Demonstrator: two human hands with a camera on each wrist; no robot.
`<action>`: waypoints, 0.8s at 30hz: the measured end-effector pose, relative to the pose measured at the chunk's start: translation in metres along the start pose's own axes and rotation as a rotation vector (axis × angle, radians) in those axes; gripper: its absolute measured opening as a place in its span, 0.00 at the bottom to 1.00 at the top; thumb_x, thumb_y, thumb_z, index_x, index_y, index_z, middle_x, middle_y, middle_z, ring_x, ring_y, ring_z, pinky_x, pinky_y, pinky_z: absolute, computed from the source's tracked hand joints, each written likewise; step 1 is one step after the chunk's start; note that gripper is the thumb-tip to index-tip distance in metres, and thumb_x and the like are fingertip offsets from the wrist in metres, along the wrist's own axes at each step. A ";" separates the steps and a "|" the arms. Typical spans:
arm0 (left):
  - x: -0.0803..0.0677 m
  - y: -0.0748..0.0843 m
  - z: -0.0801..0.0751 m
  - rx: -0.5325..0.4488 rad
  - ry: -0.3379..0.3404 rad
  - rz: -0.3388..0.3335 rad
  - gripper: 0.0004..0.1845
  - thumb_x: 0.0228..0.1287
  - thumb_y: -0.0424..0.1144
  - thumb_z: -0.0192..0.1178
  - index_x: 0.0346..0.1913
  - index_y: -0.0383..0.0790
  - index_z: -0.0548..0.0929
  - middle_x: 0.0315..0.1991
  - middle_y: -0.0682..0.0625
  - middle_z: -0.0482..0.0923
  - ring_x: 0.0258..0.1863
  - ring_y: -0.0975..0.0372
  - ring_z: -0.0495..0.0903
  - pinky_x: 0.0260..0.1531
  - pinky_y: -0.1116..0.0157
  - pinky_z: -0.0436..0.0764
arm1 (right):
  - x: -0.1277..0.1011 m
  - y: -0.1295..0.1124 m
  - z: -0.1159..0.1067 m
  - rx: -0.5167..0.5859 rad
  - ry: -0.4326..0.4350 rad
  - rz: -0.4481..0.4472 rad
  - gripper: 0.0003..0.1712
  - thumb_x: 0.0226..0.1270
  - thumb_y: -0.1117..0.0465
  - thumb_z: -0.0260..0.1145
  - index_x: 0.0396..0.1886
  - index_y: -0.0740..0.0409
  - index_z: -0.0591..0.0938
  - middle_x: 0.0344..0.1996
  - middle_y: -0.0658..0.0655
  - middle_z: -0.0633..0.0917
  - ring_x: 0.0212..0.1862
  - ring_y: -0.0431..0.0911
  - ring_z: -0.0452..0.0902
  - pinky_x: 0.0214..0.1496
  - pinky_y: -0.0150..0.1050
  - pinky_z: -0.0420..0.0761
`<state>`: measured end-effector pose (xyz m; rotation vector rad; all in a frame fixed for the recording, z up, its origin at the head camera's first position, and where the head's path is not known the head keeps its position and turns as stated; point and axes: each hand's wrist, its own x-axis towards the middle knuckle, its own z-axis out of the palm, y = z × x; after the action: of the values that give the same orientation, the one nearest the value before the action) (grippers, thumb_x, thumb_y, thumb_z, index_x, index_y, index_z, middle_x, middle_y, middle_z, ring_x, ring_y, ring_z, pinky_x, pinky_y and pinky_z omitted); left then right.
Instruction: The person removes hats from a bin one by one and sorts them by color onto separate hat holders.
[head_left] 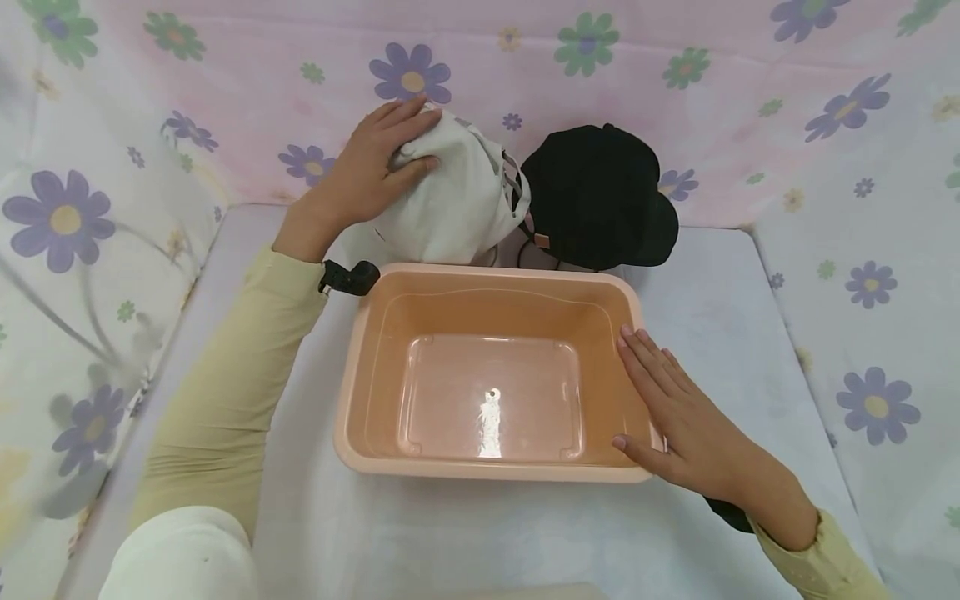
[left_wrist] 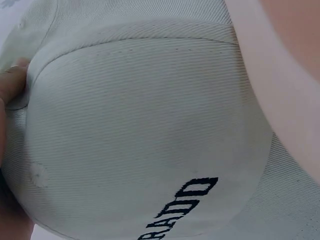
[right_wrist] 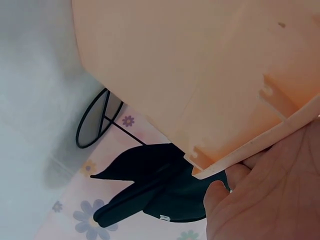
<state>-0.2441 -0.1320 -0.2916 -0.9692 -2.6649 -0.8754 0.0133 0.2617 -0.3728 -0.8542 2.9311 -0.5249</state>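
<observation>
My left hand (head_left: 371,162) grips the crown of a pale cap (head_left: 457,200) at the back, thumb apart from the fingers over its cloth. In the left wrist view dark letters run across the cap's light ribbed fabric (left_wrist: 140,110), and a fingertip presses its left side. A peach plastic basin (head_left: 491,472), with nothing inside, stands just in front. My right hand (head_left: 693,425) rests on the basin's right rim, fingers straight and thumb spread toward the front corner. From the right wrist view, the fingers meet the underside of that rim (right_wrist: 250,150).
Beside the pale cap sits a black cap (head_left: 600,200), close behind the basin. Black wire loops (right_wrist: 100,120) show beneath it. Flowered cloth (head_left: 510,75) encloses the white table (head_left: 720,333) at the back and sides. A white rounded object (head_left: 183,558) shows at lower left.
</observation>
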 end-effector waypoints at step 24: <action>0.023 0.006 -0.002 -0.107 0.043 0.041 0.23 0.78 0.39 0.56 0.72 0.42 0.75 0.73 0.47 0.71 0.74 0.58 0.66 0.74 0.69 0.60 | -0.001 0.000 0.001 0.005 0.012 0.006 0.59 0.64 0.41 0.68 0.83 0.59 0.47 0.83 0.59 0.47 0.83 0.48 0.34 0.79 0.30 0.29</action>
<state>-0.2581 -0.1175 -0.2788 -1.0116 -2.5761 -1.0270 0.0138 0.2619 -0.3741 -0.8438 2.9408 -0.5384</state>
